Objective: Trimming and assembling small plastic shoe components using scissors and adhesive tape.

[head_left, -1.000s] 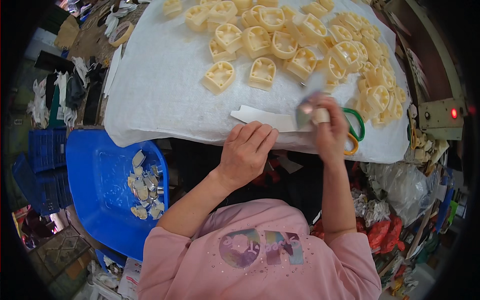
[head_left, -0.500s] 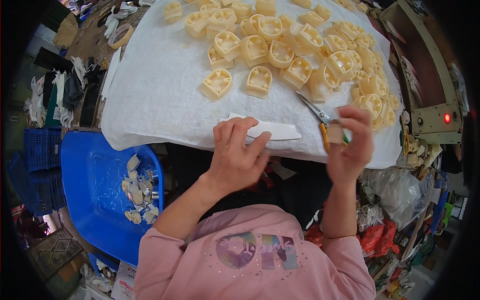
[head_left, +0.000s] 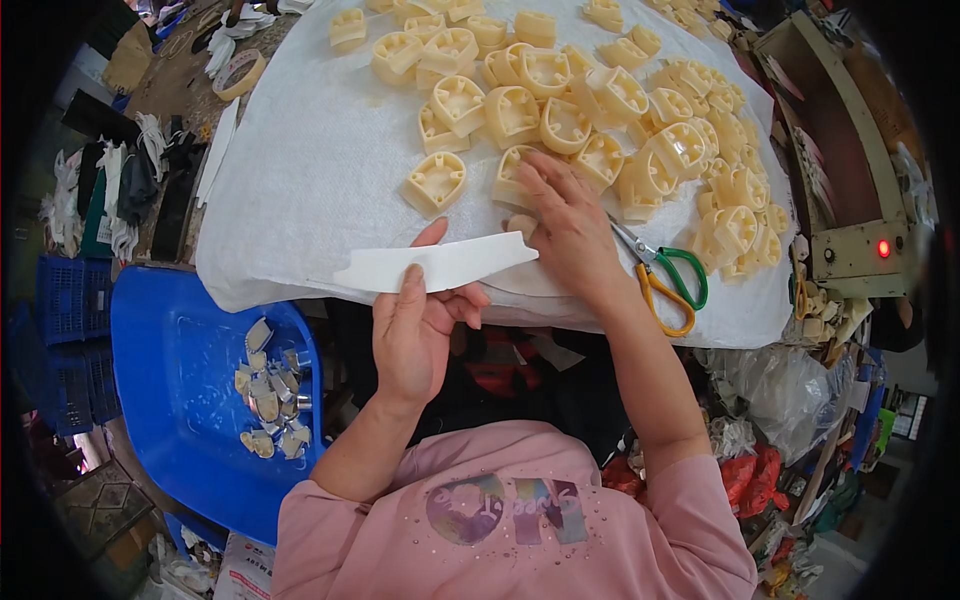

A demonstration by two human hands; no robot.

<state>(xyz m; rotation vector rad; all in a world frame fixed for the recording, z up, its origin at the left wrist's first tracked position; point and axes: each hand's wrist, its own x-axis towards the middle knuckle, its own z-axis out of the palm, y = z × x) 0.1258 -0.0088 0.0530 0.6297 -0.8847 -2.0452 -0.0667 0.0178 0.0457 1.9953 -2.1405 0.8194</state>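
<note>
In the head view, the left hand point(head_left: 418, 325) pinches a long, flat white curved strip of sheet material point(head_left: 437, 266) just below the frame's centre, its long axis running left to right across the near edge of the white-covered counter point(head_left: 300, 180). The right hand point(head_left: 565, 222), fingers spread and holding nothing, lies flat at the strip's right tip on a cream plastic moulded piece point(head_left: 515, 175). Green-and-yellow-handled scissors point(head_left: 665, 275) lie just to its right.
</note>
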